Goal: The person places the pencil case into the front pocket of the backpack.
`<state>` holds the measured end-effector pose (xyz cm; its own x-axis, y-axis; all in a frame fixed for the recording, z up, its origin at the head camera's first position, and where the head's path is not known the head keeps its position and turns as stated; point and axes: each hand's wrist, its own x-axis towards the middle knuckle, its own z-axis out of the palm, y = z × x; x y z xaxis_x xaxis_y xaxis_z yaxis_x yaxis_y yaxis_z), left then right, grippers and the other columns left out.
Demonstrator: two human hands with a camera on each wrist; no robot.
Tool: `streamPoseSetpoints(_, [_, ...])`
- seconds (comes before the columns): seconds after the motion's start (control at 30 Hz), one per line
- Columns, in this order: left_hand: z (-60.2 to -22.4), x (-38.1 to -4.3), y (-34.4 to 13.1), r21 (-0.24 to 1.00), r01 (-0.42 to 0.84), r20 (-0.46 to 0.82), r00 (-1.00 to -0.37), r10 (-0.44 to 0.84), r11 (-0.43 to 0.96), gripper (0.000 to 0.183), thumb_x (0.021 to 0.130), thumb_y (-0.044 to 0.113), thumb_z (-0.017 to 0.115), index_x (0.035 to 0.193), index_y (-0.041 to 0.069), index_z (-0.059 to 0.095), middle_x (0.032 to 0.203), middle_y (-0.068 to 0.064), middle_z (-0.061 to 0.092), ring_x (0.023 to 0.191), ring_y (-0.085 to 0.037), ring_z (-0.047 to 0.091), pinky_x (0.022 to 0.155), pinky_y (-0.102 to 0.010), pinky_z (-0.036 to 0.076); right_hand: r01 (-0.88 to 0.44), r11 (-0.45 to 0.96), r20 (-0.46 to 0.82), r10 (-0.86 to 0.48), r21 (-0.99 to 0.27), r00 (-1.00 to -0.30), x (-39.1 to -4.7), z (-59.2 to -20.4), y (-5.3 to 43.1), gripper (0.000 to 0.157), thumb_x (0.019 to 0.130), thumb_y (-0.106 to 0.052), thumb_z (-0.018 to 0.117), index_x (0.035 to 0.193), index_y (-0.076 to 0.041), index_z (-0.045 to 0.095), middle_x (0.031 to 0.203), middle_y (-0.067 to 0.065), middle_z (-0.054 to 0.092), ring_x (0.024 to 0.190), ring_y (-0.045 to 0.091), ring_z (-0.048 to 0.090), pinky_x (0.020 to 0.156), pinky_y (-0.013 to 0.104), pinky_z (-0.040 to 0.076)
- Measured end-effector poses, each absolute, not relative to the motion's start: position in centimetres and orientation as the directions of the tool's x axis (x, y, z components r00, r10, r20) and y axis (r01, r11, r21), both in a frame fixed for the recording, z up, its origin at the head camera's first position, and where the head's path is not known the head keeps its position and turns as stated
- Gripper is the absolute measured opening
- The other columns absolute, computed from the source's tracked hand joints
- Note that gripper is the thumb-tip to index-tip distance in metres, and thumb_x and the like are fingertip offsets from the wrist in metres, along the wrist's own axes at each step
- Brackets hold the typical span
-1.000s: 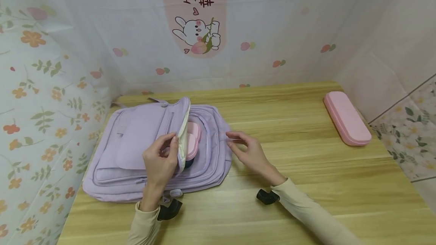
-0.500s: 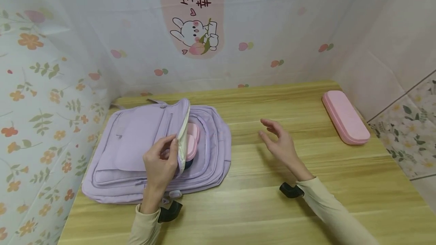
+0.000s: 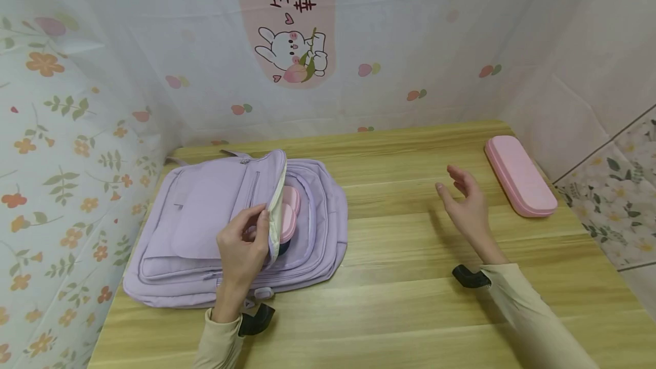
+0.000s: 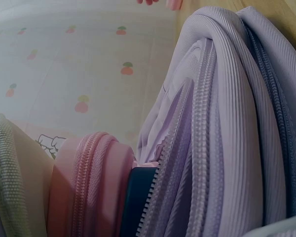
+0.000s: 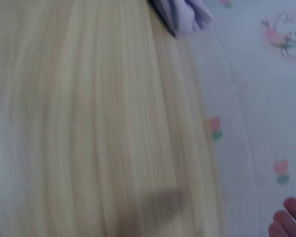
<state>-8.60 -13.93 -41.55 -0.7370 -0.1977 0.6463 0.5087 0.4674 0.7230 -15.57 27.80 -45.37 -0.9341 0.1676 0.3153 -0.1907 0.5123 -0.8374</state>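
From my station, the head view's left edge is filled by a flower-printed sheet. Next to it, left of centre in the frame, I have a purple backpack lying on the table. My person's left hand is over the bag's front, thumb and fingers pinching the pale edge of a pocket flap and holding it raised. Just right of that edge, inside the gaping pocket, I see a pink zipped case, with a dark blue item showing under its lower edge. The left wrist view gives me the case at lower left and the blue piece between it and the purple zip teeth. Above, at top centre of the head view, a rabbit print marks the back sheet. Right of centre, the right hand is over the table, fingers loosely bent, thumb apart, grasping nothing. Just beyond it, at the frame's right, a long pink box lies at a slant, near the hand but apart from it.
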Motion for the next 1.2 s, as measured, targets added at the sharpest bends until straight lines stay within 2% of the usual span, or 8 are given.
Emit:
streamPoseSetpoints(0.13, [-41.6,-8.6,-13.9,0.711,0.513,0.659,-0.725,-0.199,0.481,0.016,0.087,-0.008,0.069,0.101,-0.007,0.076,0.085,-0.02,0.076,0.075,-0.004,0.068,0.06,-0.005,0.053,-0.082,0.512,0.269,0.303,-0.855,-0.914,-15.7,-44.9,29.7,0.055,0.096,-0.019,0.069,0.144,0.0,0.051,0.147,0.019,0.053,0.137,0.034,0.047,0.118,0.033,0.039])
streamPoseSetpoints(0.3, [-41.7,-8.7,-13.9,0.698,0.523,0.672,-0.714,-0.196,0.489,0.017,0.085,-0.009,0.07,0.101,-0.007,0.076,0.084,-0.02,0.076,0.072,-0.011,0.069,0.059,-0.005,0.052,-0.004,0.494,0.249,0.432,-0.869,-0.867,-15.7,-44.8,32.2,0.061,0.093,-0.023,0.072,0.145,-0.001,0.05,0.15,0.018,0.051,0.141,0.031,0.044,0.121,0.034,0.035])
streamPoseSetpoints(0.43, [-41.7,-8.7,-13.9,0.702,0.52,0.666,-0.721,-0.191,0.486,0.016,0.087,-0.008,0.069,0.101,-0.006,0.076,0.084,-0.019,0.076,0.074,-0.007,0.069,0.061,-0.005,0.053,0.036,0.524,0.287,0.521,-0.851,-0.803,-15.6,-45.3,33.9,0.06,0.09,-0.022,0.074,0.142,-0.001,0.054,0.146,0.018,0.055,0.134,0.032,0.049,0.114,0.028,0.038])
streamPoseSetpoints(0.57, [-41.8,-8.7,-13.9,0.711,0.515,0.657,-0.729,-0.192,0.478,0.015,0.088,-0.006,0.068,0.101,-0.005,0.076,0.085,-0.019,0.076,0.077,-0.001,0.068,0.063,-0.006,0.054,0.098,0.524,0.29,0.608,-0.846,-0.739,-15.4,-45.9,35.4,0.061,0.088,-0.022,0.076,0.142,-0.004,0.055,0.145,0.018,0.056,0.133,0.033,0.048,0.113,0.033,0.036])
streamPoseSetpoints(0.7, [-42.0,-8.8,-13.9,0.707,0.518,0.664,-0.722,-0.197,0.481,0.015,0.088,-0.006,0.068,0.101,-0.005,0.076,0.085,-0.019,0.076,0.077,-0.002,0.068,0.062,-0.007,0.055,0.155,0.481,0.255,0.679,-0.863,-0.688,-15.4,-46.3,36.8,0.062,0.087,-0.025,0.076,0.143,-0.009,0.055,0.146,0.018,0.055,0.136,0.03,0.046,0.117,0.036,0.033])
streamPoseSetpoints(0.87, [-42.1,-8.8,-13.9,0.7,0.528,0.673,-0.712,-0.198,0.481,0.015,0.088,-0.006,0.068,0.101,-0.005,0.076,0.085,-0.017,0.076,0.076,-0.003,0.069,0.063,-0.008,0.056,0.23,0.472,0.203,0.7,-0.851,-0.684,-14.9,-46.5,38.1,0.072,0.087,-0.033,0.076,0.149,-0.01,0.047,0.15,0.017,0.049,0.137,0.032,0.042,0.118,0.043,0.03])
streamPoseSetpoints(1.2, [-42.2,-8.7,-14.0,0.687,0.538,0.687,-0.701,-0.194,0.488,0.016,0.087,-0.007,0.068,0.101,-0.004,0.076,0.085,-0.017,0.077,0.075,-0.008,0.07,0.062,-0.009,0.056,0.333,0.486,0.114,0.684,-0.808,-0.721,-14.6,-47.3,39.7,0.084,0.087,-0.033,0.073,0.156,-0.009,0.033,0.157,0.02,0.036,0.142,0.038,0.032,0.121,0.049,0.023])
